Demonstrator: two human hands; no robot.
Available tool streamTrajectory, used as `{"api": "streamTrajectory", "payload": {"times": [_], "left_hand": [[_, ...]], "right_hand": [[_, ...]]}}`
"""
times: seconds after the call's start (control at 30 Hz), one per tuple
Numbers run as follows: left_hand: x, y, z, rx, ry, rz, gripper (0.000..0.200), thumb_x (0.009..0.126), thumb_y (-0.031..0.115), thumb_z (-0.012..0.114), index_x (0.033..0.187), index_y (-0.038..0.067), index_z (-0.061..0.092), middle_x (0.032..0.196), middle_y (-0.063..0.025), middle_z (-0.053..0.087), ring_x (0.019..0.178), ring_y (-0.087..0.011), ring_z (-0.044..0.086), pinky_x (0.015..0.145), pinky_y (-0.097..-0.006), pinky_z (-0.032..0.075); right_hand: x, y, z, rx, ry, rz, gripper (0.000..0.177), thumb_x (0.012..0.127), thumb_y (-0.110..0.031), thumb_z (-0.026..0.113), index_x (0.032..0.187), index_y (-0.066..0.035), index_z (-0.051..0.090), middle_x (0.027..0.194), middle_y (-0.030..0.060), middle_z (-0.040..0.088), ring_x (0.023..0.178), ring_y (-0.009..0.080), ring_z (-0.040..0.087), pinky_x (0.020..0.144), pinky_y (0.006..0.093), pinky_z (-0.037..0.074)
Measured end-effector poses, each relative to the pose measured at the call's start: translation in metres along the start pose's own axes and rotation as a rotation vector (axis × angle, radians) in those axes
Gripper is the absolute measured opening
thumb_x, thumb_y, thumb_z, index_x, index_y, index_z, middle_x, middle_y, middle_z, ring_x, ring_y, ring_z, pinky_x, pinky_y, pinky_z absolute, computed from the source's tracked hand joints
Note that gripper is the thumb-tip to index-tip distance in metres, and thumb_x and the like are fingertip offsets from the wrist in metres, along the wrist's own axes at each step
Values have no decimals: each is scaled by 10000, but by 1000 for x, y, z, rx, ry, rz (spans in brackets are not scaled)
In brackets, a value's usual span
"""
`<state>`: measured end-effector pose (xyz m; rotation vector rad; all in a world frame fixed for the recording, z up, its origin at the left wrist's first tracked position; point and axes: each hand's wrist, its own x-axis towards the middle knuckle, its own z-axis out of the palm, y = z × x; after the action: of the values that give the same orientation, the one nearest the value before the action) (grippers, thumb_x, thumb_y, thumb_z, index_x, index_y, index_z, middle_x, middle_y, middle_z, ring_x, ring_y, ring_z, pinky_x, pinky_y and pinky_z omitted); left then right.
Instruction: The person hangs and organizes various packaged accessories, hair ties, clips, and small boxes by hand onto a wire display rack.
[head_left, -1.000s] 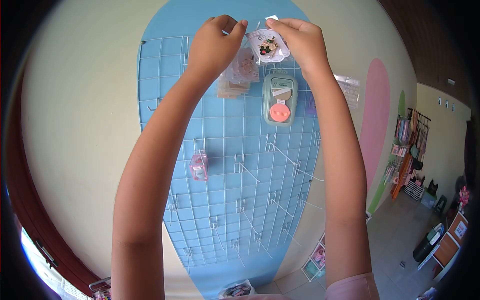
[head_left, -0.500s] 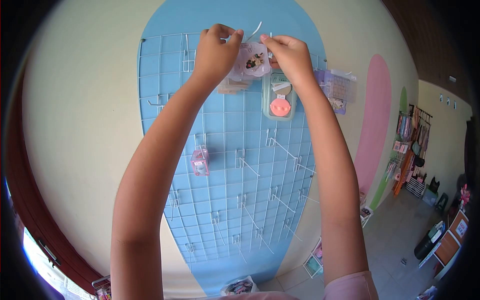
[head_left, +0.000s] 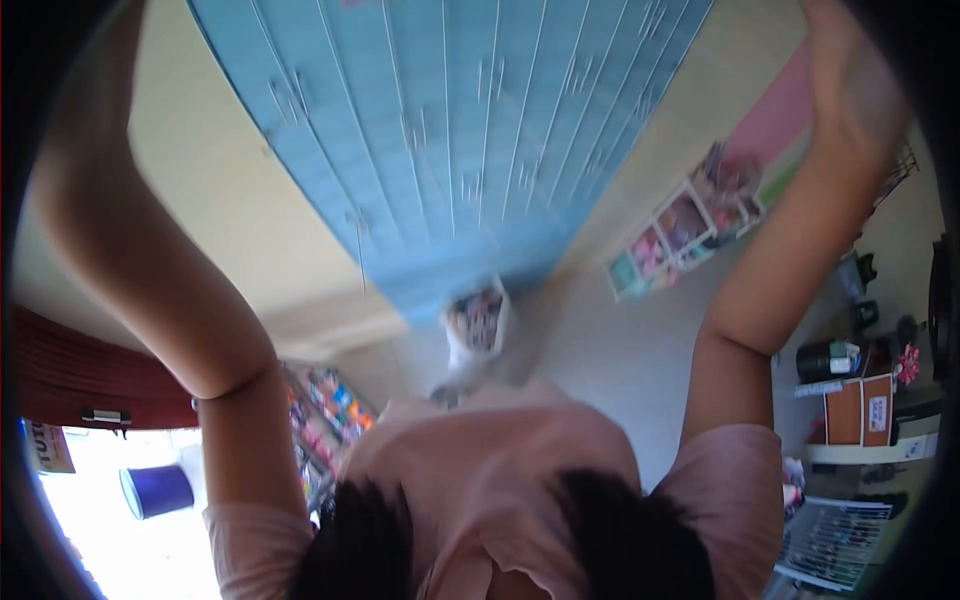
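Note:
Both arms are raised toward the camera along the sides of the view. My left hand (head_left: 95, 75) shows only in part at the upper left, dark and blurred, its fingers cut off by the frame. My right hand (head_left: 850, 65) runs out of the top right corner, also smeared, its fingers out of sight. Whether either one holds or touches anything cannot be seen. Ahead is the white wire grid (head_left: 447, 130) on the blue painted wall (head_left: 400, 250), with several metal hooks (head_left: 472, 185). The packaged goods seen higher on the grid are out of view.
A white bag (head_left: 475, 320) of packets stands on the floor below the grid. To the right is a white rack (head_left: 685, 225) with colourful goods. Colourful packets (head_left: 340, 400) sit at lower left, near a purple bucket (head_left: 160, 490) and a red-brown curtain (head_left: 90, 375).
My hands have left the small lilac tray-shaped package at the top of the grid and spread apart toward the camera. The view has tilted down to my shirt and the floor.

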<state>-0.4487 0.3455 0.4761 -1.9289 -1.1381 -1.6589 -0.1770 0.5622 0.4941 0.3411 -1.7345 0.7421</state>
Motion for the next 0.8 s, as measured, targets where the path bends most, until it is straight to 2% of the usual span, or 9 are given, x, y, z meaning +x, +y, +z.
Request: {"api": "streamTrajectory", "payload": {"times": [0.07, 0.13, 0.2, 0.27, 0.37, 0.5, 0.57, 0.7, 0.8], "left_hand": [[-61, 7, -8, -133, -158, -60, 451, 956, 419, 430, 1133, 9, 496, 1109, -216, 555, 1043, -284, 537, 911, -411, 414], [-121, 9, 0, -346, -339, -214, 458, 968, 421, 399, 1084, -8, 511, 1063, -245, 571, 1004, -289, 559, 892, -405, 418], [-176, 6, 18, -627, -511, -490, 465, 972, 439, 403, 982, -5, 544, 963, -231, 602, 885, -277, 591, 823, -394, 457], [-239, 4, 45, -889, -477, -748, 358, 972, 313, 444, 950, -19, 576, 943, -171, 629, 896, -251, 612, 803, -370, 479], [-319, 6, 82, -889, -542, -1216, 320, 991, 257, 419, 1022, -3, 603, 1013, -103, 629, 970, -196, 605, 867, -309, 454], [-429, -7, 140, -445, -868, -1700, 364, 973, 329, 454, 1140, 29, 577, 1067, -108, 627, 1040, -204, 592, 929, -343, 439], [-493, -19, 166, -44, -1012, -1725, 438, 934, 406, 505, 1114, 16, 590, 1081, -160, 648, 1049, -270, 600, 913, -368, 445], [-607, -58, 213, -95, -901, -1689, 470, 905, 435, 527, 1095, 11, 601, 1100, -190, 641, 1050, -328, 600, 902, -392, 452], [-668, -98, 253, -59, -894, -1638, 412, 890, 389, 546, 1042, 13, 622, 1087, -201, 638, 1016, -342, 608, 876, -400, 468]], "right_hand": [[-61, 12, -1, 13, 202, 249, 341, 981, -265, 400, 1082, -5, 595, 994, 146, 615, 884, 208, 615, 778, 343, 501], [-129, 18, -5, 132, -253, 487, 267, 941, -221, 457, 985, -2, 604, 886, 104, 608, 759, 155, 600, 666, 288, 496], [-194, 20, 10, 325, -495, 1004, 226, 917, -221, 562, 944, -1, 607, 799, 59, 603, 677, 107, 585, 610, 247, 494], [-270, 44, 14, 321, -807, 1503, 310, 928, -324, 592, 929, -15, 600, 775, 34, 598, 661, 103, 585, 604, 249, 495], [-396, 87, 25, 0, -1160, 1707, 418, 905, -401, 588, 928, 16, 602, 717, 56, 614, 635, 132, 609, 608, 258, 491], [-552, 127, 30, -58, -1240, 1730, 405, 855, -394, 633, 856, 10, 615, 722, 103, 642, 594, 169, 612, 599, 322, 496], [-605, 142, 43, -37, -1270, 1672, 400, 826, -391, 647, 794, 7, 632, 697, 142, 647, 598, 227, 623, 616, 355, 496], [-680, 180, 66, -152, -1244, 1370, 293, 819, -301, 666, 860, -11, 641, 792, 153, 678, 729, 247, 659, 678, 351, 502], [-731, 225, 93, -174, -1024, 1367, 220, 798, -216, 672, 859, -7, 639, 820, 161, 676, 792, 302, 652, 699, 373, 498]]}}
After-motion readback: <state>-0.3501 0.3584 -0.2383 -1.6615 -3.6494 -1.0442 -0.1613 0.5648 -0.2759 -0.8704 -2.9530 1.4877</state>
